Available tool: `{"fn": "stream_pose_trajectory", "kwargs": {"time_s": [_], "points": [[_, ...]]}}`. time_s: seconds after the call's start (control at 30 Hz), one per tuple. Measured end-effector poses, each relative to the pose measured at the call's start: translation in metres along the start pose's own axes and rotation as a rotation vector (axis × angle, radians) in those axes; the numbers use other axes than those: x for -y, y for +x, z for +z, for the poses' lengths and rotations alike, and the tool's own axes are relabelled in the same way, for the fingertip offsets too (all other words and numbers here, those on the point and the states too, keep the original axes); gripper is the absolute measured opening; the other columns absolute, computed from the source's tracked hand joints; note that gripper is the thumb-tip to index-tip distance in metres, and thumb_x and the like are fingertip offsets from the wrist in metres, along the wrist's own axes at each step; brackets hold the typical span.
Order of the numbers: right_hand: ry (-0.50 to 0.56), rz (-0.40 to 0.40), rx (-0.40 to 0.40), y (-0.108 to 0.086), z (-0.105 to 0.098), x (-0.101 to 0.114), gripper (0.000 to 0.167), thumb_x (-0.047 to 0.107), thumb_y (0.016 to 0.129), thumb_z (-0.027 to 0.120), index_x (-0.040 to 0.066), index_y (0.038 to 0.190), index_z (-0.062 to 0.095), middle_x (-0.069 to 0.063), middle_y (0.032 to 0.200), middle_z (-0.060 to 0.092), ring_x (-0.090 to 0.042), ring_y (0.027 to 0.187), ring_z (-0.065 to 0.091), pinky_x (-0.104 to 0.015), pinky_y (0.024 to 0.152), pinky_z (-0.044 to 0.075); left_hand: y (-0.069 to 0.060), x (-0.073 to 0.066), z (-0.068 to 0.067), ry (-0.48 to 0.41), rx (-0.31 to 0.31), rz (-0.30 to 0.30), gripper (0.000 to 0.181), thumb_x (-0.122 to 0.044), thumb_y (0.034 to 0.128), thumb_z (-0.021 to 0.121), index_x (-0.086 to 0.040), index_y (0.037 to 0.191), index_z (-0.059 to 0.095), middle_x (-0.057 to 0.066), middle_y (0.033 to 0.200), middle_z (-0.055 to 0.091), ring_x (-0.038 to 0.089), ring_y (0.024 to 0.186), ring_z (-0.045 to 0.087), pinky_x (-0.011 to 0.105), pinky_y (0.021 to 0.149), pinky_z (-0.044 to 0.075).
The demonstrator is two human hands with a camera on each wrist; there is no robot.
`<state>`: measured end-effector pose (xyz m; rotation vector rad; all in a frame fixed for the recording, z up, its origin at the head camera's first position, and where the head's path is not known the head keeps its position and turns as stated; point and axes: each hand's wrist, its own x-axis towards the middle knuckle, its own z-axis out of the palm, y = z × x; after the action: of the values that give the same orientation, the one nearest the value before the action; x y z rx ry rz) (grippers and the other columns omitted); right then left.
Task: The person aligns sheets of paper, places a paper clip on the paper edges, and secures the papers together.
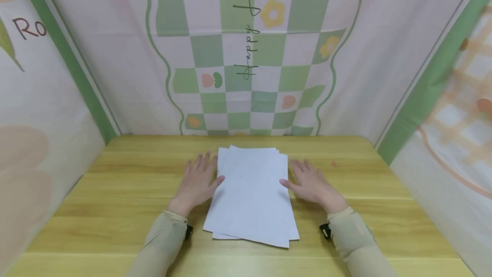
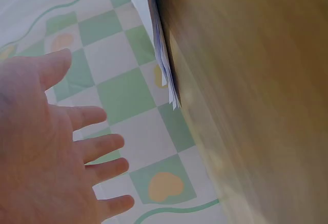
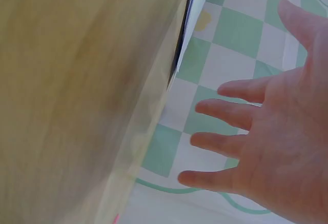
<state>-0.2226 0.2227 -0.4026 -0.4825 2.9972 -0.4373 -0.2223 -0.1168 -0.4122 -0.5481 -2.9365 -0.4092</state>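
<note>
An uneven stack of white paper sheets (image 1: 251,196) lies flat in the middle of the wooden table, its corners fanned out of line. At its left side is my left hand (image 1: 197,183), fingers straight and spread, thumb over the paper's edge in the head view. My right hand (image 1: 313,184) mirrors it on the other side, its thumb at the right edge. The left wrist view shows the left palm (image 2: 41,147) and the stack's thin side (image 2: 159,44). Likewise, the right wrist view has the right palm (image 3: 287,137) with spread fingers. Neither hand holds anything.
The wooden table (image 1: 127,208) reaches back to a checkered green and white cloth (image 1: 234,55). Patterned cloth walls (image 1: 50,110) stand at both sides. A small reddish mark (image 1: 334,164) is on the table right of the right hand. Dark straps (image 1: 326,231) show at the wrists.
</note>
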Motion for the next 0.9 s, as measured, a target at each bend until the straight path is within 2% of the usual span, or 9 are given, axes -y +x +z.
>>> {"fn": "stream_pose_trajectory", "kwargs": {"time_s": [0.2, 0.5, 0.9], "points": [[0.014, 0.016, 0.038, 0.001, 0.0, -0.001, 0.088, 0.064, 0.093, 0.035, -0.004, 0.146, 0.023, -0.029, 0.15, 0.025, -0.053, 0.137, 0.016, -0.073, 0.102, 0.014, 0.0, 0.002, 0.001, -0.011, 0.033, -0.016, 0.067, -0.051, 0.0982, 0.037, -0.009, 0.149, 0.026, 0.018, 0.156, 0.018, 0.04, 0.143, 0.015, 0.062, 0.112, 0.012], [0.041, 0.051, 0.13, 0.008, 0.002, -0.001, 0.089, 0.067, 0.092, 0.033, -0.006, 0.143, 0.032, -0.031, 0.146, 0.031, -0.051, 0.135, 0.026, -0.064, 0.107, 0.023, 0.002, 0.004, 0.001, -0.009, 0.075, -0.035, 0.066, -0.05, 0.0982, 0.038, -0.008, 0.148, 0.029, 0.02, 0.155, 0.021, 0.041, 0.143, 0.014, 0.061, 0.113, 0.009], [0.025, 0.073, 0.16, 0.011, 0.001, 0.001, 0.08, 0.06, 0.093, 0.041, -0.005, 0.14, 0.039, -0.032, 0.145, 0.03, -0.052, 0.133, 0.024, -0.064, 0.104, 0.027, 0.009, 0.009, 0.002, 0.004, 0.199, -0.085, 0.061, -0.044, 0.0997, 0.038, -0.003, 0.144, 0.034, 0.023, 0.151, 0.028, 0.043, 0.141, 0.018, 0.062, 0.112, 0.011]]}}
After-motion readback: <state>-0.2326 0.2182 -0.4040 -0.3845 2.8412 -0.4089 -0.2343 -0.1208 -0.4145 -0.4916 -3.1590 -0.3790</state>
